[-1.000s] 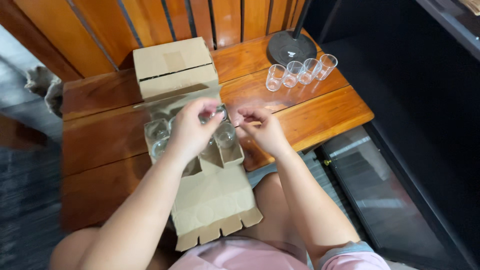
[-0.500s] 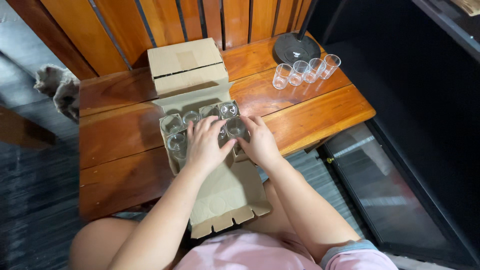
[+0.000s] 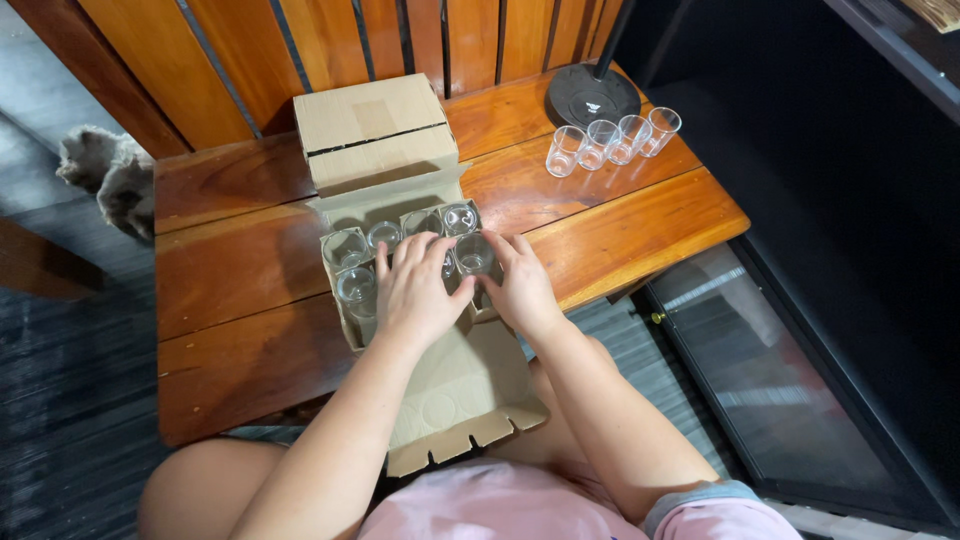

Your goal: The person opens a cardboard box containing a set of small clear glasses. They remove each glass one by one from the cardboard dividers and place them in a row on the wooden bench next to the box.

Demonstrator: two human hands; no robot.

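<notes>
An open cardboard box (image 3: 337,290) with a divider lies on the wooden table (image 3: 240,270) and holds several clear glasses (image 3: 347,247). My left hand (image 3: 418,290) lies flat over the glasses in the middle of the box, fingers spread. My right hand (image 3: 520,285) rests at the box's right side, its fingers touching a glass (image 3: 474,252) in the near-right cell. The box's front flap (image 3: 455,400) hangs over the table edge onto my lap.
A closed cardboard box (image 3: 372,130) sits behind the open one. Several empty glasses (image 3: 612,138) stand in a row at the table's back right, beside a round black stand base (image 3: 592,95). A grey cloth (image 3: 105,175) lies left of the table. A dark glass cabinet is on the right.
Both hands came down from above the box onto the glasses inside it. The view has shifted so the table sits further right and lower.
</notes>
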